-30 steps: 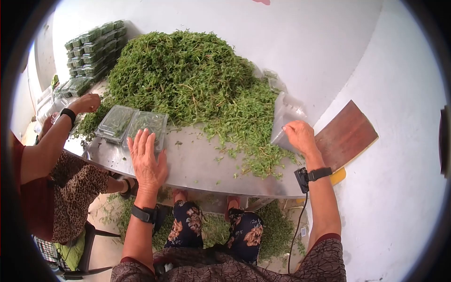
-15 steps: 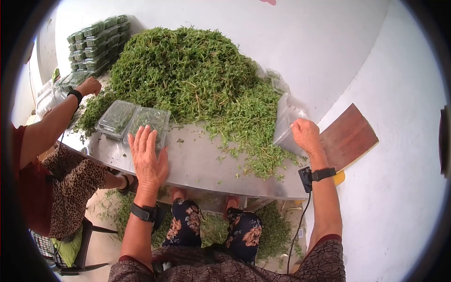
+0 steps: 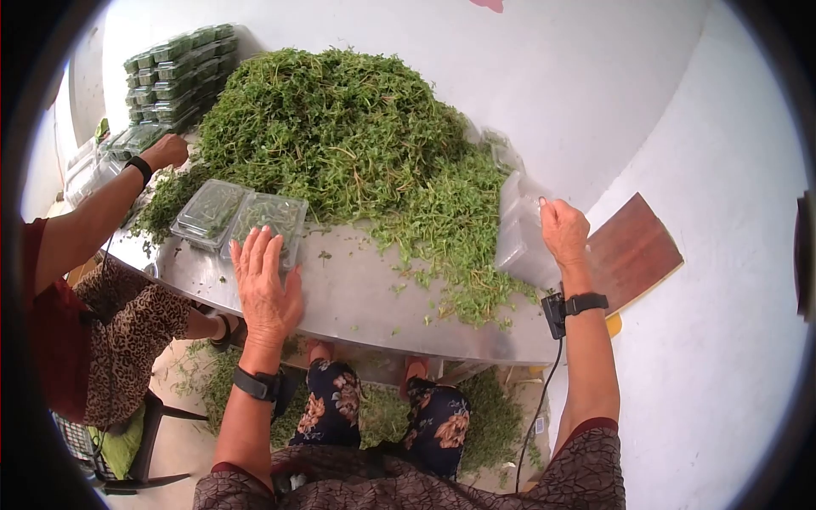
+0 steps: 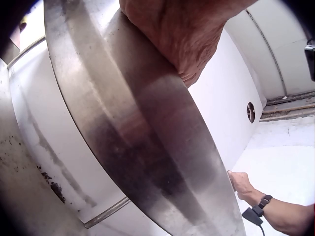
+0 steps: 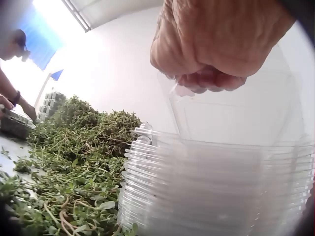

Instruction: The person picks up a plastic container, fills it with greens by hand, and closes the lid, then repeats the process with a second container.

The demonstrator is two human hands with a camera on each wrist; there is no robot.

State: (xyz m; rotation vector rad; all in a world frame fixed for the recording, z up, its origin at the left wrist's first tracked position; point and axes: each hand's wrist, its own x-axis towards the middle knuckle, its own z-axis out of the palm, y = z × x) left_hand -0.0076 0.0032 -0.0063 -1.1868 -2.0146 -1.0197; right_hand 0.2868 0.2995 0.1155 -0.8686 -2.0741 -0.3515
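My left hand (image 3: 265, 289) lies palm down with straight fingers, its fingertips over the near edge of a clear clamshell box (image 3: 285, 217) of green leafy sprigs. A second filled box (image 3: 212, 208) sits just left of it. At the right end of the table, my right hand (image 3: 565, 231) has curled fingers pinching the raised edge of a thin clear plastic lid (image 5: 231, 120). That lid stands up from a nested stack of empty clamshell boxes (image 5: 197, 191), beside the greens. In the left wrist view, the table's metal underside hides the boxes.
A large heap of leafy greens (image 3: 340, 136) covers the table's back and middle. Filled boxes (image 3: 183, 76) are stacked at the back left, near another person's hand (image 3: 166, 151). A reddish-brown board (image 3: 637, 255) leans at the right by the white wall.
My right hand has shifted a little to the right, and the lid edge has come with it. My left hand stays at the filled box. The other person's hand has moved slightly.
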